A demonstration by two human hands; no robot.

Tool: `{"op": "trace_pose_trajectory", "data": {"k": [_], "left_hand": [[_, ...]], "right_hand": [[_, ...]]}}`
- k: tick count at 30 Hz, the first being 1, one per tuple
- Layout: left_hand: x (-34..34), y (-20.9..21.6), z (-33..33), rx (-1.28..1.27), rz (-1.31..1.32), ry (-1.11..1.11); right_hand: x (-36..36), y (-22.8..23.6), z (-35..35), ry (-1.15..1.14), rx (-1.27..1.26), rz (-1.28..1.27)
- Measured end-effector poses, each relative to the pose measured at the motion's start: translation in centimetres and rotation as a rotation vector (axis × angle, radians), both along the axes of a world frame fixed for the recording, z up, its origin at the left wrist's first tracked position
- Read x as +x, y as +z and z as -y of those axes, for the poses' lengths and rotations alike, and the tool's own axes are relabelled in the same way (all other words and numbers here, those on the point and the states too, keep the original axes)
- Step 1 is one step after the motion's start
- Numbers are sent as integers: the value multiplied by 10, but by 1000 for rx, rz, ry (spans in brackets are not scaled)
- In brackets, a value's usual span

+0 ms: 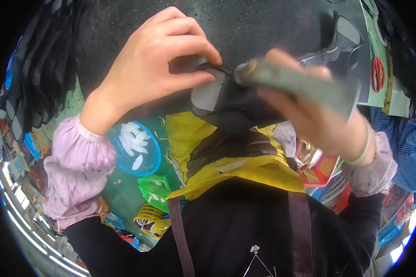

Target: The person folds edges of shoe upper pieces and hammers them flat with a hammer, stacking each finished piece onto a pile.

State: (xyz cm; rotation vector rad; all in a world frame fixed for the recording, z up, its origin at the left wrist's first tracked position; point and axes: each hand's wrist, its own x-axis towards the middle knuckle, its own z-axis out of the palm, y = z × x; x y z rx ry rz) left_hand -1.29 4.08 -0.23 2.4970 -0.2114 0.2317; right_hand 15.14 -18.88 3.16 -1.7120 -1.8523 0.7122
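Observation:
A soft black piece with a pale grey patch lies across the near edge of the dark work surface. The thumb and forefinger of my left hand pinch its far edge; the other fingers curl above. Wrapped in my right hand is a grey-green tool, blurred by motion. Its rounded dark end comes close to the black piece, just right of my left fingertips. Whether they touch I cannot tell, nor the tool's exact kind.
Another black piece with a grey patch lies at the far right, near red-handled scissors. Similar black pieces line the left side. Below are a blue basket of white pieces, a green basket and a red basket.

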Motion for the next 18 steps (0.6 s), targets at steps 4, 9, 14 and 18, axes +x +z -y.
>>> {"op": "trace_pose_trajectory", "data": {"k": [4, 9, 14, 18], "left_hand": [[-5, -7, -1, 114, 98, -79], [0, -4, -3, 25, 52, -25], [-7, -6, -2, 156, 155, -112], [-11, 0, 8, 331, 198, -146]], "right_hand": [[1, 4, -5, -101, -37, 12], [-8, 0, -5, -82, -35, -80], [-11, 11, -12, -148, -28, -19], [-12, 7, -15, -109, -158, -48]]}}
